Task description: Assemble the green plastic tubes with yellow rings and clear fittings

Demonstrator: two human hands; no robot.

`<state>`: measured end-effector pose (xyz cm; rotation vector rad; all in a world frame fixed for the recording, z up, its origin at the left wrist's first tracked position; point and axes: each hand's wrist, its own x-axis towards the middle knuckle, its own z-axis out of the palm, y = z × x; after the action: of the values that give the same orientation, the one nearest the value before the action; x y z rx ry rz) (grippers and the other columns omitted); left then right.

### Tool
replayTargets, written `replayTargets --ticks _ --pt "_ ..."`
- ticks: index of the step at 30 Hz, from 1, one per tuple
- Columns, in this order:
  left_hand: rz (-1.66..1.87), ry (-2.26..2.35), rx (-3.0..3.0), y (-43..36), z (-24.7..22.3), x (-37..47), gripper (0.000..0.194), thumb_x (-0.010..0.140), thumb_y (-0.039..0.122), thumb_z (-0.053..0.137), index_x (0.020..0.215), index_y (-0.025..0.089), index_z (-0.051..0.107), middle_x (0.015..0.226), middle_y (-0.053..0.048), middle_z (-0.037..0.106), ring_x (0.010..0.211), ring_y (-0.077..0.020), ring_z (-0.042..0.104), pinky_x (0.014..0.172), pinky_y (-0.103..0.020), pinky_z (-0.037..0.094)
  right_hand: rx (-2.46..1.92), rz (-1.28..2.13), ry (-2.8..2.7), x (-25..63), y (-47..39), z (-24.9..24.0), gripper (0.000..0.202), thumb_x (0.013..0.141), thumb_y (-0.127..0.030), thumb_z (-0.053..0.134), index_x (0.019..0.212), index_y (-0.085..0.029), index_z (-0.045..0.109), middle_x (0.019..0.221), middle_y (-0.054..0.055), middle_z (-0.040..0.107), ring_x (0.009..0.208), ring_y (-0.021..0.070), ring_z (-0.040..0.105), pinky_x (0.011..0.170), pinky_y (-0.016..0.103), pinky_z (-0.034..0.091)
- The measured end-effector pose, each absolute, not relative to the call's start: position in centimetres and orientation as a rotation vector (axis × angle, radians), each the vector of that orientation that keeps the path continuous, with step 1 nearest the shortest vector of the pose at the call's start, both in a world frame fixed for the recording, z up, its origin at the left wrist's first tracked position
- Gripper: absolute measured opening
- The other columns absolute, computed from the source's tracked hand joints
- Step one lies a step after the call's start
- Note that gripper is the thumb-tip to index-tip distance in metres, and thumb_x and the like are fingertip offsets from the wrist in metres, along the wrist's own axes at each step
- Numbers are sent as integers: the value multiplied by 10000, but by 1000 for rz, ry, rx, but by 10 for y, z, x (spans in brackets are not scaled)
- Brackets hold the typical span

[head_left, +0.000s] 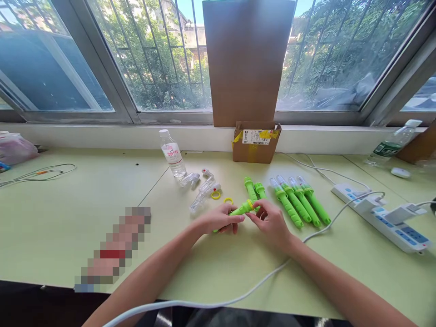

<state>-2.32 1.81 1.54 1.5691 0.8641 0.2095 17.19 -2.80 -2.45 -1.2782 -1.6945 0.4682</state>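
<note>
My left hand (222,219) is wrapped round a green plastic handle (242,209), which lies tilted just above the table. At the handle's wider end sits a yellow ring (251,205). My right hand (268,222) pinches at this ring with thumb and forefinger. Two loose yellow rings (215,195) lie beyond my left hand, near several clear plastic tubes (201,193), some with red tips. Just past my hands lie two green handles without clear tops (250,188). To their right, several green handles with clear caps (293,204) lie side by side.
A water bottle (173,154) and a small cardboard box (256,147) stand at the back. On the right is a white power strip (381,215); its white cable (265,278) crosses the table under my right forearm. A pixelated long object (116,245) lies left.
</note>
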Motion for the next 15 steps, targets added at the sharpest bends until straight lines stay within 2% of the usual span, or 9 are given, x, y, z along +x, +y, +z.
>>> replayTargets --ticks 3,10,15 --pt "204 866 1560 18 15 -22 377 777 533 558 892 174 560 619 5 630 364 -49 362 319 -176 225 -1259 454 -1688 172 -28 -24 154 799 -281 648 866 -195 539 722 -13 564 512 111 554 497 249 459" --pt "223 860 1530 19 16 -23 395 763 550 568 861 167 556 595 5 623 347 -45 346 320 -182 212 -1196 471 -1698 171 -27 -26 179 802 -267 638 913 -204 513 758 -6 559 517 106 556 483 237 477" --pt "199 832 1528 19 16 -23 386 766 538 560 839 159 551 605 7 600 357 -49 374 352 -197 258 -1125 390 -1718 172 -27 -32 168 822 -220 613 941 -212 496 803 -3 563 516 93 547 491 229 470"
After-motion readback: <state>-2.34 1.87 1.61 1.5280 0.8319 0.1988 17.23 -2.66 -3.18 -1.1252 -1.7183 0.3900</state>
